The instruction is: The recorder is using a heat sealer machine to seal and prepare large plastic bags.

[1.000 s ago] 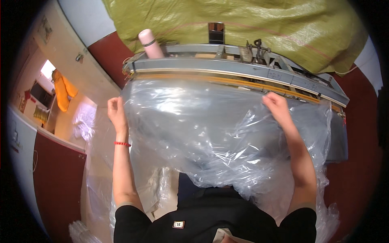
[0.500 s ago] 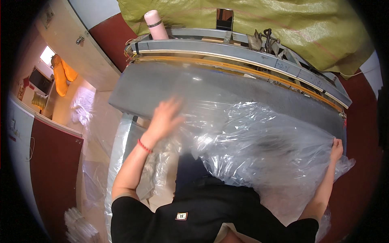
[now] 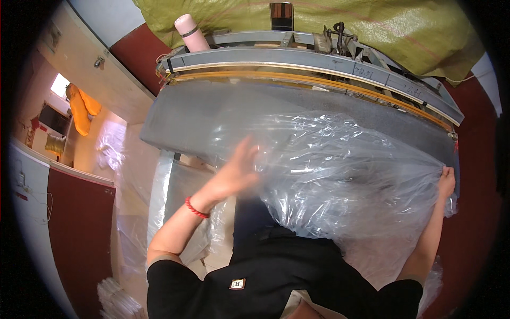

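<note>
A large sheet of clear plastic film [image 3: 329, 159] lies crumpled over the grey padded top [image 3: 196, 106] of a long machine bed and hangs down its near side. At the right end, my right hand [image 3: 447, 182] pinches the edge of the film, drawing folds toward its fingers. My left hand [image 3: 240, 171], a red beaded bracelet [image 3: 196, 208] at the wrist, is over the film's left part. It is blurred, with fingers stretched and apart; nothing shows in it. Whether it touches the film I cannot tell.
Behind the grey top runs a metal frame [image 3: 239, 57] with orange strips [image 3: 297, 77] along it. A pink bottle [image 3: 192, 34] stands at its left end. A yellow-green woven sheet [image 3: 372, 26] hangs behind. Bundled plastic film [image 3: 119, 300] lies at lower left, near an open door [image 3: 106, 69].
My left hand has moved right and toward me, across the film. My right hand keeps its pinch on the film's edge, slightly farther away. The view has shifted a little.
</note>
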Demonstrator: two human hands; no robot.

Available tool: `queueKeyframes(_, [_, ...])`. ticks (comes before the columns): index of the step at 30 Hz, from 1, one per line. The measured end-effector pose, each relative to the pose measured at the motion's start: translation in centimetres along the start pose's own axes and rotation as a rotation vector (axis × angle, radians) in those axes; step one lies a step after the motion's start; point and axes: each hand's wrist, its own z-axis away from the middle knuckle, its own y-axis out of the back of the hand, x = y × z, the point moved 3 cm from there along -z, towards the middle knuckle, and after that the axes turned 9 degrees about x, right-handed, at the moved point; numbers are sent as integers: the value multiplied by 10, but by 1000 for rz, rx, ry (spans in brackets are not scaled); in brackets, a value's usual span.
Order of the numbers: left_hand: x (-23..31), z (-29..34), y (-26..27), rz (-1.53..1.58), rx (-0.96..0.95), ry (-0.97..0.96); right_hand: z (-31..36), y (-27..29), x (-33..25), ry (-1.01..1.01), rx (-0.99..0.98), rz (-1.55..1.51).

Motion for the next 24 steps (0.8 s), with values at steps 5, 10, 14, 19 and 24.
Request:
queueKeyframes(5, [15,-38,0,-208,350,-65,-2,1,5,-41,-29,-3])
queueKeyframes(10, [-15,-65,85,-78,647,-224,3,3,-4,-11,12,-43])
queueKeyframes(14, [-33,-70,119,-626,703,-19,5,6,-4,-12,11,-67])
queueKeyframes(19, [18,-71,76,-977,570,-722,5,8,-4,1,38,-66])
queueKeyframes(24, [9,-89,30,-1110,-26,-654,1,1,3,-9,18,-85])
